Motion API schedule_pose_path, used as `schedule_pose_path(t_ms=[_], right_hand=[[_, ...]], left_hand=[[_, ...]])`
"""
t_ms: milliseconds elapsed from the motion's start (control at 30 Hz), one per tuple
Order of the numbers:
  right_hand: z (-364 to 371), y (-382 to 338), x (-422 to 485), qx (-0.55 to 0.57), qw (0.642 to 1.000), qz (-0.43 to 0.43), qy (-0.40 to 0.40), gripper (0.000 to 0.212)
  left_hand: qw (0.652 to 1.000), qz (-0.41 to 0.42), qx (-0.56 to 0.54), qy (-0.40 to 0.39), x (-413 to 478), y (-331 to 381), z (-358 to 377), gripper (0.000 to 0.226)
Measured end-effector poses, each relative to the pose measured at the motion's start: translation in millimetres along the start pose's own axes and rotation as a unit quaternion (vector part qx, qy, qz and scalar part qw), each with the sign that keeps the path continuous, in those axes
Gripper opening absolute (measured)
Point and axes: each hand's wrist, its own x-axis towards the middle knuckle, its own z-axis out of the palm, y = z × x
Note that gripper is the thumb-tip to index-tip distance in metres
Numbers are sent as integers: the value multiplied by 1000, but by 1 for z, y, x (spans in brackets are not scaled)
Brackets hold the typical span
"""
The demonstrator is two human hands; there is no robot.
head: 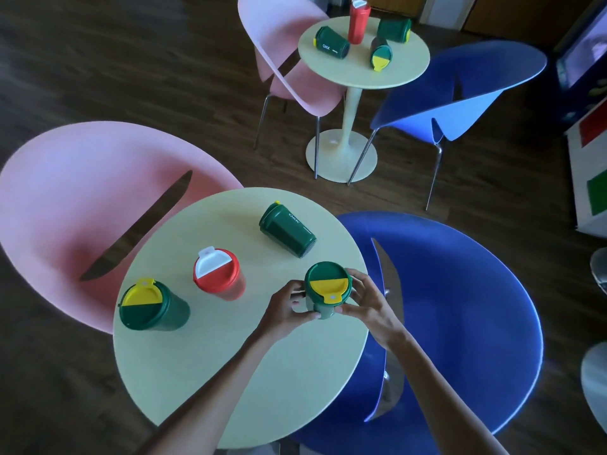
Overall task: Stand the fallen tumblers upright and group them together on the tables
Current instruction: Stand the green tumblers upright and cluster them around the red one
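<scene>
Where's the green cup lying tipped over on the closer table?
In the head view, the fallen tumbler lies at the far right of the near table, beyond the held tumbler and right of the red tumbler.

Both hands [331, 307] grip an upright green tumbler [326, 289]

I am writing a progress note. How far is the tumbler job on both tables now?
Done: on the near table, the left green tumbler and the red tumbler stand upright. In hand: the left hand and right hand hold a third tumbler upright. Left: the fallen green tumbler here, three fallen green ones on the far table beside the tall red tumbler, and grouping them.
</scene>
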Motion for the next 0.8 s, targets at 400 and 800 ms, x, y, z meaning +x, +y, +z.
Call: schedule_pose_path(t_ms=[400, 800], right_hand=[[-7, 24, -11, -15, 999, 44, -23, 80], [-37, -10, 40, -171, 982, 76, 24, 38]], left_hand=[[999, -9, 33, -35, -11, -18, 4, 55], [994, -68, -27, 84, 29, -2, -27, 32]])
